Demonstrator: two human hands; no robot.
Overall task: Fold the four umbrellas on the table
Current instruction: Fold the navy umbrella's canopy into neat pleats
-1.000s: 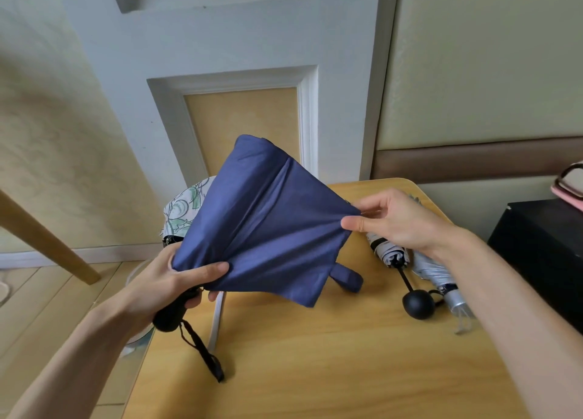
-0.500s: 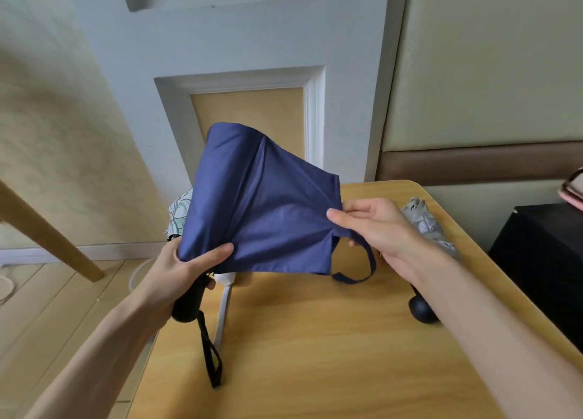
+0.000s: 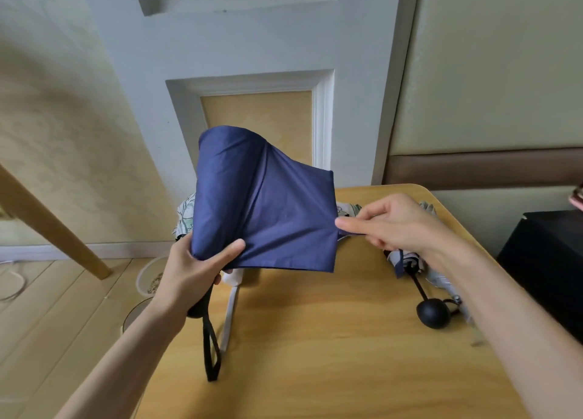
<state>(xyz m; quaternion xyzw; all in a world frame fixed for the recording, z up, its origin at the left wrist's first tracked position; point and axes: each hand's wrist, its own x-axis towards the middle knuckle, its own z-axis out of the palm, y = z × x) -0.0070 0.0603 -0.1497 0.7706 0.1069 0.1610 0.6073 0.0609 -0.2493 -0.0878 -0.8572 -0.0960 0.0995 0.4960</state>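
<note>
A navy blue umbrella [image 3: 265, 204] is held up over the wooden table [image 3: 315, 339], its canopy collapsed and partly spread. My left hand [image 3: 195, 270] grips it at the base of the cloth, over the black handle, whose wrist strap [image 3: 211, 349] hangs down. My right hand [image 3: 400, 223] pinches the closing strap at the canopy's right edge and pulls it taut. A floral white umbrella [image 3: 184, 216] lies behind the blue one. On the right lie a grey umbrella with a black ball handle [image 3: 432, 314] and a silver umbrella [image 3: 441, 281], partly hidden by my right arm.
A black box [image 3: 549, 267] stands beyond the table's right edge. A slanted wooden post [image 3: 53, 226] and round containers [image 3: 148, 279] are on the floor at left. The wall and a white door panel rise close behind the table.
The blue canopy has been turned and stretched out to the right. My right hand moved right, drawing the closing strap taut. My left hand keeps its grip near the handle.
</note>
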